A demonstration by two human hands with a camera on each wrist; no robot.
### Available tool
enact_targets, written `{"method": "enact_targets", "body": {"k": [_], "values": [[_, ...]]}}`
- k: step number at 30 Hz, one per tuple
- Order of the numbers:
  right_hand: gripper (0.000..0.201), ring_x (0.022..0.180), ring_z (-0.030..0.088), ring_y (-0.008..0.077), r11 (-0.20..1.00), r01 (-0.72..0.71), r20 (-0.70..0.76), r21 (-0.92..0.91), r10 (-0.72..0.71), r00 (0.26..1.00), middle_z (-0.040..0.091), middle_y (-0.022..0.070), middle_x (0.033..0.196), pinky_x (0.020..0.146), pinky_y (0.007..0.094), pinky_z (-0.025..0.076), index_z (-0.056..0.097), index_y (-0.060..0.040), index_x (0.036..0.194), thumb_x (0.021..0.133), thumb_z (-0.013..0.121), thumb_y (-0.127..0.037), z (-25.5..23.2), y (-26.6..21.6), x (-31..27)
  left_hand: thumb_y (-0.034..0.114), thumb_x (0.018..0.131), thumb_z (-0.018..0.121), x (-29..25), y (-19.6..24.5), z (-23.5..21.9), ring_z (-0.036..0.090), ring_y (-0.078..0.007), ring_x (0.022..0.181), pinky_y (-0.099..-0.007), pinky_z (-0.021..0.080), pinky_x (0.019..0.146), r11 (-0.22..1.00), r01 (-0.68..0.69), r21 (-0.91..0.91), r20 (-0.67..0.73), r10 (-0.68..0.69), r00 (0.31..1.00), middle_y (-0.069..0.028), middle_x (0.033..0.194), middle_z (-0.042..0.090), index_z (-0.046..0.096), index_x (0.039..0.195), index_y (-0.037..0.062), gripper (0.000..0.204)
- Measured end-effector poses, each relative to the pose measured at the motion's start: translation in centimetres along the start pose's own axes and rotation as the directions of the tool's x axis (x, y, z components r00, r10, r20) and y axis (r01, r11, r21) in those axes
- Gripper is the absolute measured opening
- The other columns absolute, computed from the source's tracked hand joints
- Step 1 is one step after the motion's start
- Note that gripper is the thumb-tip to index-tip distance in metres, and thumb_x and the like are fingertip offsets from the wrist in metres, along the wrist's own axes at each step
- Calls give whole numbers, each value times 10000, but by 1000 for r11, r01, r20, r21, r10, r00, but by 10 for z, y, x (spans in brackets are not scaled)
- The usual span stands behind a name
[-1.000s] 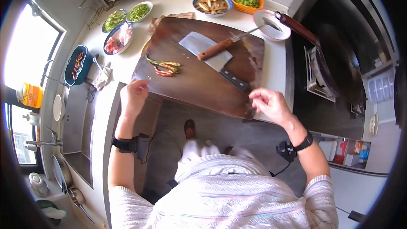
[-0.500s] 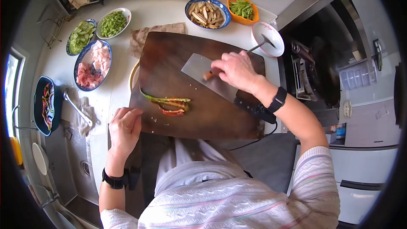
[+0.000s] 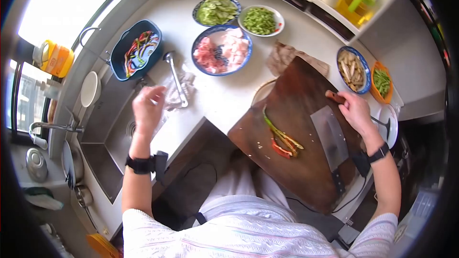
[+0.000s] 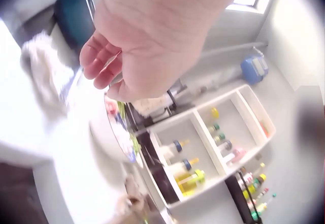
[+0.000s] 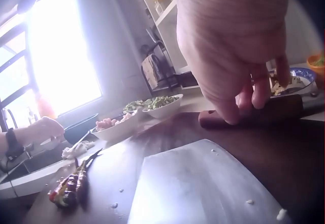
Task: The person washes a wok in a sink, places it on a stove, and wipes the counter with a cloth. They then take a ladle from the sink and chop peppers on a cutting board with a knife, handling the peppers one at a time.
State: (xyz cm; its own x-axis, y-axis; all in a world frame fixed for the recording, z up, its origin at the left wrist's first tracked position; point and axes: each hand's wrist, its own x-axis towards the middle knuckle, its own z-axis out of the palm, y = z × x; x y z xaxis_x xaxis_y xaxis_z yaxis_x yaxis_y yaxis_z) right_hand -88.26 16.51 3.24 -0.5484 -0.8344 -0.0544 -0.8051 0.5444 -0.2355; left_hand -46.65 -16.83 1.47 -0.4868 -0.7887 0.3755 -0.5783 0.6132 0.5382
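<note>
My right hand (image 3: 355,111) grips the wooden handle (image 5: 254,116) of a spatula at the right side of the dark cutting board (image 3: 244,134). The spatula's metal shaft (image 3: 380,123) leans toward a white bowl. Below that hand a cleaver (image 3: 330,134) lies flat, its black handle toward the board's near edge. Red and green chili peppers (image 3: 285,139) lie in the board's middle. My left hand (image 3: 147,107) hovers by the sink edge with loosely bent fingers and holds nothing. Beside it a metal ladle (image 3: 176,79) rests on a crumpled cloth (image 3: 186,86).
Along the counter stand a plate of meat (image 3: 222,50), sliced cucumber (image 3: 217,10), chopped green vegetables (image 3: 259,20), pale strips in a blue-rimmed bowl (image 3: 351,69) and an orange basket (image 3: 381,83). A teal basin (image 3: 136,50) stands by the sink (image 3: 112,138). The white bowl (image 3: 391,126) is at right.
My right hand came from the board's near edge to the spatula handle and shifted it off the cleaver blade. The head view has swung left. My left hand is now away from the board.
</note>
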Motion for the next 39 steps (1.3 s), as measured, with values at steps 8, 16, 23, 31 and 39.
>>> {"method": "enact_targets", "body": {"k": [8, 16, 23, 31, 39], "values": [[196, 567, 518, 56, 862, -242, 234, 446, 149, 961, 597, 17, 683, 541, 216, 442, 656, -17, 982, 786, 648, -26, -32, -72, -85, 170, 835, 631, 68, -149, -43, 642, -185, 650, -253, 517, 475, 536, 600, -594, -68, -776, 627, -88, 791, 627, 531, 1179, -30, 410], [216, 683, 639, 289, 757, 291, 213, 585, -490, 845, 650, 117, 791, 612, 401, 498, 621, -71, 995, 841, 620, -222, 21, -277, -9, 99, 909, 454, 87, -178, -32, 685, -284, 760, -280, 573, 554, 172, 725, -667, 471, -656, 590, -186, 936, 660, 574, 1038, -90, 258], [533, 776, 640, 363, 913, 320, 145, 253, -363, 921, 647, 196, 824, 705, 464, 503, 433, -35, 1255, 831, 614, -302, 130, -383, 111, 2, 847, 489, 68, -151, -17, 675, -317, 734, -346, 605, 635, 103, 614, -782, 439, -608, 661, -216, 910, 647, 578, 973, -161, 225], [425, 680, 633, 391, 924, 243, 0, 297, -254, 967, 637, 192, 756, 596, 502, 489, 431, 54, 1159, 768, 511, -89, 160, -389, 133, 18, 862, 498, 40, -145, 1, 663, -287, 857, -380, 597, 715, 51, 549, -834, 424, -577, 698, -180, 1019, 633, 551, 1054, -129, 247], [411, 696, 626, 377, 883, 244, -195, 401, -178, 964, 627, 209, 752, 621, 475, 486, 468, 4, 1172, 782, 532, -114, 92, -342, 104, 52, 884, 511, 25, -156, 12, 643, -270, 875, -367, 577, 752, 88, 499, -862, 396, -496, 772, -153, 1015, 615, 553, 1064, -114, 248]]}}
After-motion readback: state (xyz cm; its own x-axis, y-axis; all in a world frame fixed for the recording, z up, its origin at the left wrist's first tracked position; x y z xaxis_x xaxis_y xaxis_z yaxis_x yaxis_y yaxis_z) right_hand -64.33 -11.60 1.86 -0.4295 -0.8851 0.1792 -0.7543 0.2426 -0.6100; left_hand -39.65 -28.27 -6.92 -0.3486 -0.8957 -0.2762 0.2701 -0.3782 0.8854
